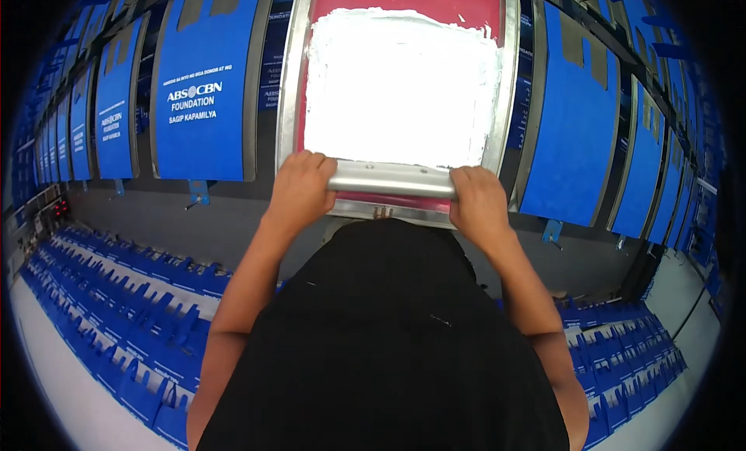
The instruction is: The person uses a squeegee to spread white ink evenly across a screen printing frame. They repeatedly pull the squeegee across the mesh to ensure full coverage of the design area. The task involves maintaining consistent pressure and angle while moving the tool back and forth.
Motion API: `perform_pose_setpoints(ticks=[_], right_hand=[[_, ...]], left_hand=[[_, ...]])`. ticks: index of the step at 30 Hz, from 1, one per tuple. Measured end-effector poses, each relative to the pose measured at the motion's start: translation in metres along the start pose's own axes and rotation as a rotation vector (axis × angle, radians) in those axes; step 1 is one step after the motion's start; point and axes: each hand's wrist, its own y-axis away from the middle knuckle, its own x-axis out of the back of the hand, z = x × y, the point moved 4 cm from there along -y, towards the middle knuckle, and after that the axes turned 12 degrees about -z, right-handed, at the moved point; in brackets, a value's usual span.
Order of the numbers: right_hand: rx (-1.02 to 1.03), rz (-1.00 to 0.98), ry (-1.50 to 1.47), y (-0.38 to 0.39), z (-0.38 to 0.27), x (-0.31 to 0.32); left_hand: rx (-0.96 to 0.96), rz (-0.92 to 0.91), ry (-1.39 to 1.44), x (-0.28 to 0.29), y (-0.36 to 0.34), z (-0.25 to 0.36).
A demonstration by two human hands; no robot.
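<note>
A metal-edged printing screen (291, 101) with red mesh fills the top centre, a wide layer of white paste (400, 89) spread over much of it. Across its lower part lies a silver squeegee bar (392, 180), along the bottom edge of the paste. My left hand (305, 183) grips the bar's left end and my right hand (477, 198) grips its right end, both with fingers curled over it. Red mesh shows below the bar. The squeegee's blade is hidden. My dark shirt covers the area below the frame.
Blue printed panels with cut-out slots (203, 54) stand on metal boards in rows at left and right (567, 117), small blue brackets (552, 230) beneath some. Several rows of blue cut pieces (124, 334) sit lower, on both sides of me. A dark grey ledge (140, 210) runs under the boards.
</note>
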Motion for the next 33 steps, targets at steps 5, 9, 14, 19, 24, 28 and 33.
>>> perform_pose_setpoints(ticks=[5, 9, 14, 19, 24, 28, 33], right_hand=[[-0.144, -0.078, -0.038, -0.001, -0.011, -0.032], [-0.144, -0.039, -0.053, -0.006, -0.007, -0.034], [-0.079, 0.159, -0.049, 0.007, -0.018, -0.053], [-0.278, -0.157, 0.130, -0.109, 0.055, 0.009], [-0.166, -0.041, 0.145, -0.147, 0.082, 0.055], [-0.185, -0.098, 0.079, -0.086, 0.045, 0.035], [-0.092, 0.035, -0.022, -0.012, 0.000, -0.018]], left_hand=[[-0.006, 0.003, 0.092, -0.023, 0.004, -0.006], [-0.006, -0.008, 0.038, -0.022, -0.001, -0.015], [-0.059, 0.185, 0.041, -0.053, 0.020, -0.011], [0.094, -0.018, 0.004, -0.008, -0.101, -0.056], [0.103, -0.018, -0.108, 0.040, -0.160, -0.061], [0.111, -0.087, -0.068, 0.034, -0.094, -0.035], [-0.097, 0.171, 0.061, -0.032, 0.005, -0.005]])
